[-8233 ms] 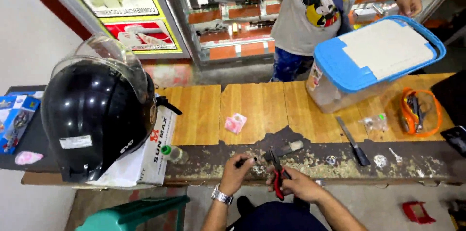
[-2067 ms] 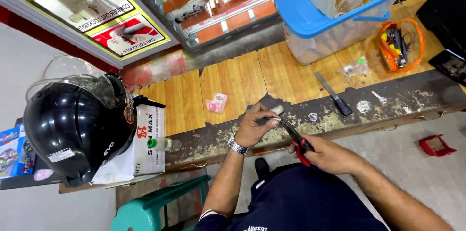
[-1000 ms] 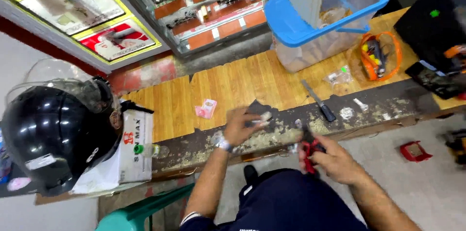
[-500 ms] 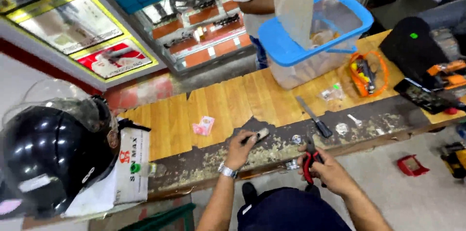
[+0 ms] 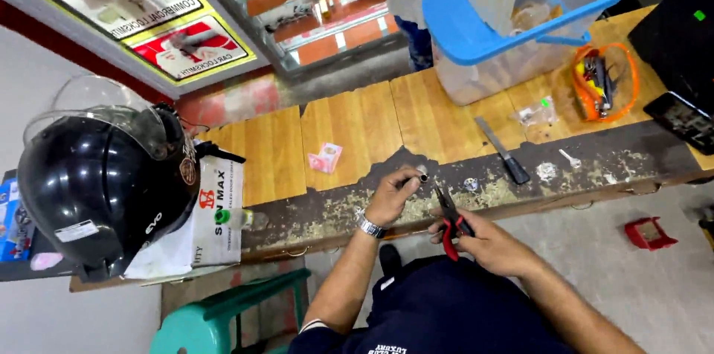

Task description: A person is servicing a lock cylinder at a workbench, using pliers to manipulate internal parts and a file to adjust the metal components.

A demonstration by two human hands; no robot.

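Note:
My left hand [image 5: 394, 195], with a watch on the wrist, pinches a small round metal part [image 5: 422, 174] over the worn front edge of the wooden counter [image 5: 357, 131]. My right hand [image 5: 487, 242] grips red-handled pliers [image 5: 448, 216], their black jaws pointing up toward the metal part. Whether the jaws touch it I cannot tell.
A black helmet [image 5: 100, 183] with a clear visor sits on papers at the left. A file [image 5: 503, 149], small metal bits, a pink packet [image 5: 326, 157], an orange tool pouch [image 5: 604, 82] and a clear bin with a blue rim [image 5: 513, 27] are on the counter. A person stands behind it.
My right hand has brought the pliers up from below the counter edge to the part in my left hand. The camera view has swung about.

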